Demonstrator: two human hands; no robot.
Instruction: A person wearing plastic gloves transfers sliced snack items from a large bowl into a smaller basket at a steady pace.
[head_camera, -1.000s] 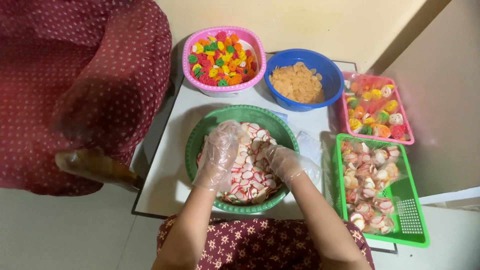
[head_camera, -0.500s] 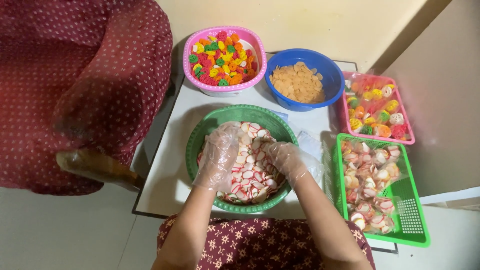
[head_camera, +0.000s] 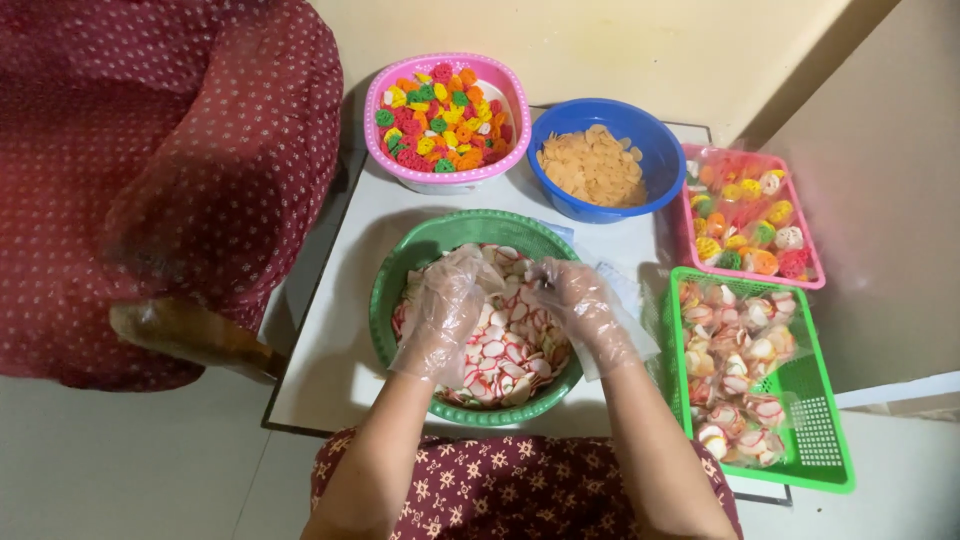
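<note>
A green bowl (head_camera: 400, 268) of white crackers with red rims (head_camera: 510, 352) sits on the white table in front of me. Both my hands wear clear plastic gloves. My left hand (head_camera: 442, 312) lies on the crackers at the bowl's left side, its fingers curled around some of them. Over the right half of the bowl, my right hand (head_camera: 578, 305) pinches a small clear plastic bag (head_camera: 628, 335) that hangs past the rim.
A pink bowl (head_camera: 440, 178) of coloured crackers and a blue bowl (head_camera: 600, 212) of pale yellow ones stand behind. At the right are a pink tray (head_camera: 760, 283) and a green basket (head_camera: 820, 440) with filled bags. A person in maroon dotted cloth (head_camera: 200, 150) sits at the left.
My right hand has lifted and moved up and a little right, and the clear bag now shows spread beside it. My left hand stays on the crackers, its fingers curled more.
</note>
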